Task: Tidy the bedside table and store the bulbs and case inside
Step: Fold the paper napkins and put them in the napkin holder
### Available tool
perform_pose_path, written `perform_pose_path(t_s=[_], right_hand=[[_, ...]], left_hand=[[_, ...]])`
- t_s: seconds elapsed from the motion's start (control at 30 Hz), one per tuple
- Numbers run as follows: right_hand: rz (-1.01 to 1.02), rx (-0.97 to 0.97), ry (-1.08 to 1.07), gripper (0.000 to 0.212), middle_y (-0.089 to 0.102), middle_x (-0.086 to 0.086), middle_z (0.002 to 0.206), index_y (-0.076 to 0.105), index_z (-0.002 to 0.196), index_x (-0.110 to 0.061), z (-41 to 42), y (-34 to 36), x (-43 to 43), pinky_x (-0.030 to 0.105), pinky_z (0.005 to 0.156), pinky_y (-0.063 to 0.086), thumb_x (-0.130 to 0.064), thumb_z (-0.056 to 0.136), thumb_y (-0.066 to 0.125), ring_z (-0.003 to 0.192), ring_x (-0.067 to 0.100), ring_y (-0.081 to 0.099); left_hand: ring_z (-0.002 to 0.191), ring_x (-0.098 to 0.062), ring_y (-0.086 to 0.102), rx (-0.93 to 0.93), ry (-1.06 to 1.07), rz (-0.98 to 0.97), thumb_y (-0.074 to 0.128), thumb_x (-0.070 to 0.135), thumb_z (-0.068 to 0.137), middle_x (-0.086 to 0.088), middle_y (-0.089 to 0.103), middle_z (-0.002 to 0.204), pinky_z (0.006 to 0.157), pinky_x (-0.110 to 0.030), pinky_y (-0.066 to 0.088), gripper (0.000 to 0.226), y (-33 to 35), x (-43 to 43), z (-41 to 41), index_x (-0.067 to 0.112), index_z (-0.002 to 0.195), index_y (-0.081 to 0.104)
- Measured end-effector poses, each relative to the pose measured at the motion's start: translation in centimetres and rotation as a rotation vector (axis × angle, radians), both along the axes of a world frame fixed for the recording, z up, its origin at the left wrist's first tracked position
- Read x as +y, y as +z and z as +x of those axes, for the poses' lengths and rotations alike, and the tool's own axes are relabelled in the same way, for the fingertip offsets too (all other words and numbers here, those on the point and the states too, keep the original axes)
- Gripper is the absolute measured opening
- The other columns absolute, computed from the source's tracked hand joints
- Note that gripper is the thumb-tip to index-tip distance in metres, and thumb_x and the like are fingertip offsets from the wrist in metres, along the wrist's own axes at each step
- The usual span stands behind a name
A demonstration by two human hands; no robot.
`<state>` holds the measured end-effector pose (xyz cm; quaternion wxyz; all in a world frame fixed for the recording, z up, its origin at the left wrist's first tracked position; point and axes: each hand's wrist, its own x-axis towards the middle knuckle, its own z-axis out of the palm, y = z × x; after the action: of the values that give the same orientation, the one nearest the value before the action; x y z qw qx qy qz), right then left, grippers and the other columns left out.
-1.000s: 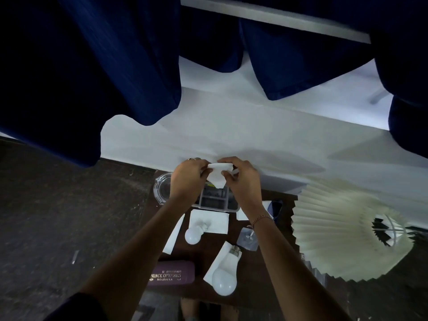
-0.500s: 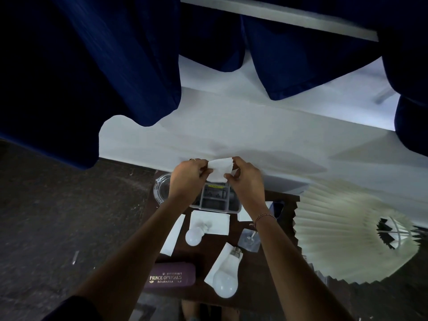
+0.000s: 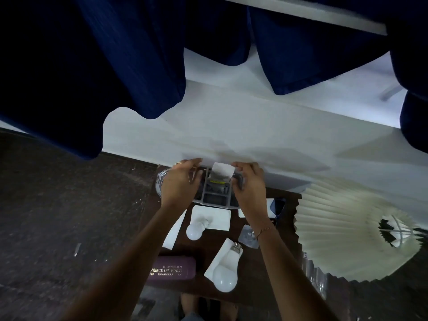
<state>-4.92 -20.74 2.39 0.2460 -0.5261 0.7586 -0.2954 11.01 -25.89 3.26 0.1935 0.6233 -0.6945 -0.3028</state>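
On the dark bedside table [image 3: 201, 247] a small white bulb [image 3: 194, 230] lies on a paper sheet, and a larger white bulb [image 3: 225, 275] lies on another near the front edge. A maroon spectacle case [image 3: 172, 268] lies at the front left. At the back stands a grey divided organiser tray [image 3: 214, 198] with a folded white paper [image 3: 222, 171] upright in it. My right hand [image 3: 251, 184] pinches the paper's right edge. My left hand [image 3: 180, 181] hovers over the tray's left end, fingers apart, a small gap from the paper.
A pleated cream lampshade [image 3: 342, 228] fills the right side beside the table. A clear glass dish [image 3: 159, 181] stands behind my left hand, dark sunglasses [image 3: 276, 207] at the back right, and a small clear piece [image 3: 247, 236] under my right wrist. Blue curtains [image 3: 115, 66] hang above a white wall.
Both hands held the white paper up and folded it. Now the paper is lower, standing in the tray, and my left hand has let go and moved apart from it.
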Motion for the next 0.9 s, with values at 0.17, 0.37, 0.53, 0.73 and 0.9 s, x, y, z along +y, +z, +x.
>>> perform_pose_path(t_s=[0.17, 0.37, 0.53, 0.73, 0.9], right_hand=[[-0.155, -0.162, -0.034, 0.020, 0.054, 0.008, 0.105, 0.060, 0.099, -0.012, 4.0, 1.7, 2.5, 0.018, 0.076, 0.050, 0.000, 0.083, 0.056, 0.083, 0.014, 0.057], [-0.108, -0.314, 0.170, 0.018, 0.067, 0.000, 0.093, 0.065, 0.093, -0.018, 10.1, 1.0, 5.3, 0.020, 0.076, 0.051, -0.005, 0.087, 0.053, 0.086, 0.005, 0.060], [0.212, -0.305, 0.282, 0.036, 0.063, 0.006, 0.117, 0.058, 0.119, -0.013, 13.2, -2.1, 6.3, 0.032, 0.099, 0.047, -0.002, 0.090, 0.042, 0.109, 0.013, 0.057], [0.426, -0.157, 0.278, 0.042, 0.041, 0.010, 0.144, 0.043, 0.134, -0.008, 13.8, -4.0, 3.8, 0.020, 0.108, 0.025, 0.000, 0.094, 0.035, 0.134, 0.019, 0.037], [0.479, 0.001, 0.388, 0.034, 0.028, 0.014, 0.151, 0.052, 0.123, 0.005, 14.2, -5.3, 2.7, 0.025, 0.105, 0.034, 0.005, 0.091, 0.038, 0.129, 0.027, 0.043]], left_hand=[[0.077, -0.017, 0.063, 0.016, 0.294, 0.027, 0.051, 0.010, 0.087, -0.004, 0.071, 0.095, 0.067, -0.026, 0.045, 0.025, -0.9, 3.2, 3.8, 0.019, 0.103, 0.067], [0.089, -0.025, 0.066, -0.057, 0.484, 0.199, 0.053, 0.011, 0.085, -0.008, 0.072, 0.096, 0.072, -0.027, 0.043, 0.022, -4.0, 7.1, 7.8, 0.014, 0.098, 0.070], [0.101, -0.024, 0.064, -0.046, 0.515, 0.468, 0.058, 0.003, 0.077, -0.009, 0.071, 0.105, 0.080, -0.025, 0.043, 0.028, -5.6, 8.8, 9.7, 0.012, 0.101, 0.070], [0.101, -0.026, 0.063, -0.137, 0.435, 0.526, 0.070, 0.008, 0.072, -0.009, 0.067, 0.109, 0.086, -0.034, 0.050, 0.038, -6.8, 8.7, 10.6, 0.015, 0.109, 0.065], [0.099, -0.025, 0.061, -0.292, 0.290, 0.519, 0.076, 0.018, 0.072, -0.007, 0.061, 0.109, 0.082, -0.036, 0.050, 0.042, -7.1, 8.3, 10.1, 0.017, 0.110, 0.059]])
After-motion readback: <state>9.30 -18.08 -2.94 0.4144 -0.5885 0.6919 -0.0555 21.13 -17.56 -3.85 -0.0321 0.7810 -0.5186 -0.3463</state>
